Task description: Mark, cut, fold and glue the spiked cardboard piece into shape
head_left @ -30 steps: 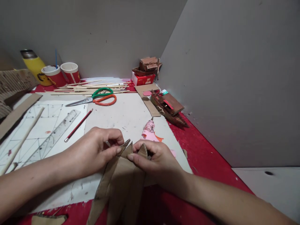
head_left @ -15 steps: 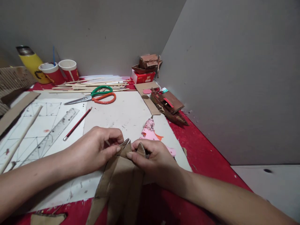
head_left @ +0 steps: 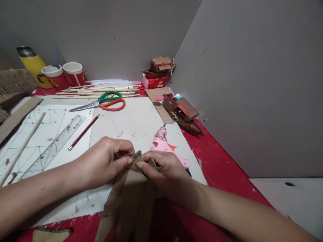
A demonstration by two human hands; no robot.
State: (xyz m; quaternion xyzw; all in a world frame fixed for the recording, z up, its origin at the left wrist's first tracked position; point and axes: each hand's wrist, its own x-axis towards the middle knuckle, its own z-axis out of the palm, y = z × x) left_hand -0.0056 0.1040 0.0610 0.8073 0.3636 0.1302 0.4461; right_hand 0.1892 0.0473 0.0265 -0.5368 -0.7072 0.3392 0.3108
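I see brown cardboard pieces at 6 o'clock, on a red table. The glue gun is pink. At 11 o'clock the scissors have one green and one orange handle. The bottle at 10 o'clock is yellow.

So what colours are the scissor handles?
One green, one orange scissors handle, seen from the head view.

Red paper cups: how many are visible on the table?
2. The left red cup, holding a blue stick, and the right red cup stand side by side at the back left, beside the yellow bottle.
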